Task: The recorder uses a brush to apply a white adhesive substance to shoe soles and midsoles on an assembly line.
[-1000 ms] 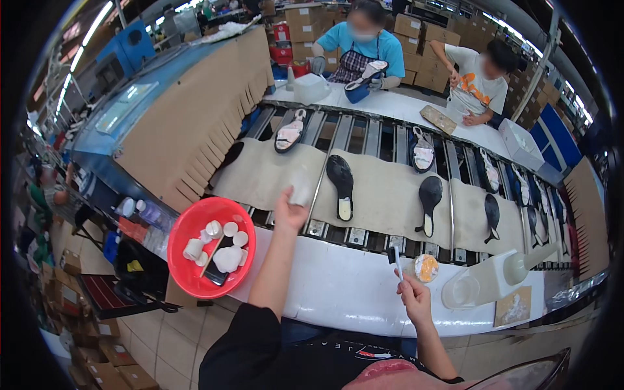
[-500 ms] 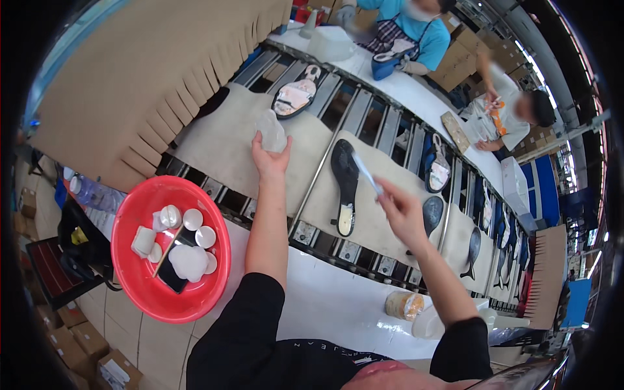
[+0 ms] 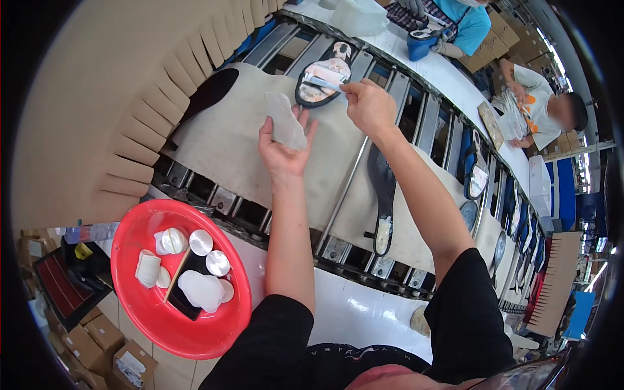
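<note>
My right hand (image 3: 370, 107) grips brush (image 3: 325, 83), now over shoe (image 3: 328, 67) by conveyor's (image 3: 273, 44) far edge: brushing likely. Left hand (image 3: 285, 160), spread, bears pad (image 3: 285, 121).

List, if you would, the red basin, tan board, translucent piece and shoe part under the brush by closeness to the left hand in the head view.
1. Translucent piece: in the left hand.
2. Shoe part: just beyond it, slightly right.
3. Red basin: lower left.
4. Tan board: far off, right.
</note>
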{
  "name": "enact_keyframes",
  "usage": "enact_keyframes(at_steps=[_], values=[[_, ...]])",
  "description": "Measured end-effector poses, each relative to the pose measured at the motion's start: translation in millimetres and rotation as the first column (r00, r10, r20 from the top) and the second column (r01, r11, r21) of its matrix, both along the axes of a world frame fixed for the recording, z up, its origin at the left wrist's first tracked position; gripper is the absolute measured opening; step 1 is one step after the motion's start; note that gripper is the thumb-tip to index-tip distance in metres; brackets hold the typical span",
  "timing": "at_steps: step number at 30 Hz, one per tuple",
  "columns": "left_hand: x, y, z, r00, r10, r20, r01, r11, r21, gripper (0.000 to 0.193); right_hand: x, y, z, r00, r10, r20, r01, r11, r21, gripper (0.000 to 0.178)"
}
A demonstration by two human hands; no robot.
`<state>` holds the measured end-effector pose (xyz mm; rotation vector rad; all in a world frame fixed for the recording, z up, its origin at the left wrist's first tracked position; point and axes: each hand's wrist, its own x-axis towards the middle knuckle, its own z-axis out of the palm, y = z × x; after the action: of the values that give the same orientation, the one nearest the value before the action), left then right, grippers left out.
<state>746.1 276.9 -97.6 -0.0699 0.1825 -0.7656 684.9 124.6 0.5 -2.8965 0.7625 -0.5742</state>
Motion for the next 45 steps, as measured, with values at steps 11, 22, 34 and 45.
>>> enact_keyframes(at_steps=[11,22,34,45], values=[[-1.6,-7.4,-3.4,0.999,-0.027,0.04,0.029,0.999,-0.037,0.066,-7.1,-7.5,-7.6,0.998,-0.025,-0.055,0.043,0.929,0.368,0.021],[-4.8,-8.9,-1.3,0.996,-0.053,0.07,0.056,0.998,-0.032,0.067,1.7,-12.7,-18.9,0.994,-0.016,0.109,0.027,0.994,-0.109,0.02],[3.7,-10.0,9.0,0.992,-0.036,0.125,-0.001,0.958,0.287,0.052,-28.0,2.3,10.2,0.988,-0.108,0.113,0.047,0.893,0.448,0.02],[2.6,-3.5,29.3,0.853,-0.114,0.509,-0.27,0.738,0.618,0.042,-13.4,64.4,16.6,0.961,0.174,0.215,-0.239,0.913,0.33,0.014]])
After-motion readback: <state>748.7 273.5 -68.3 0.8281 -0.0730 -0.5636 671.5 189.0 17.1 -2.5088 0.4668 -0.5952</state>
